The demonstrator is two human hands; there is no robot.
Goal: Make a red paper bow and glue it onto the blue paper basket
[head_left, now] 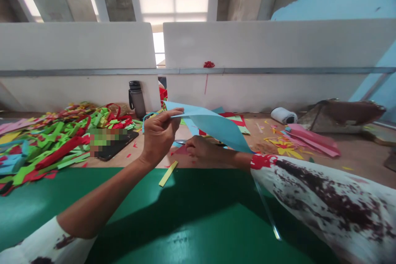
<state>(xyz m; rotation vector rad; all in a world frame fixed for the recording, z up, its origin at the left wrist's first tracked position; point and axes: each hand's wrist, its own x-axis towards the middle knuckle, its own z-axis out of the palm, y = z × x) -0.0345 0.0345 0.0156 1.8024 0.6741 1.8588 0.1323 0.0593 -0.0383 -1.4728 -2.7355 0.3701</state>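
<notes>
Pale panels (278, 45) stand behind the green-and-brown counter (185, 222). Fingers of the left hand (161, 132) grip blue paper (216, 126) at its left end; it spreads right, above the right hand (201, 148), whose grip I cannot tell.

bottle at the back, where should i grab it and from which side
Best gripped round the middle of its body, coming from the front right. The bottle stands upright and its body looks roughly cylindrical; the white panel is behind it, while the strap and heaped paper strips crowd its left.
</notes>
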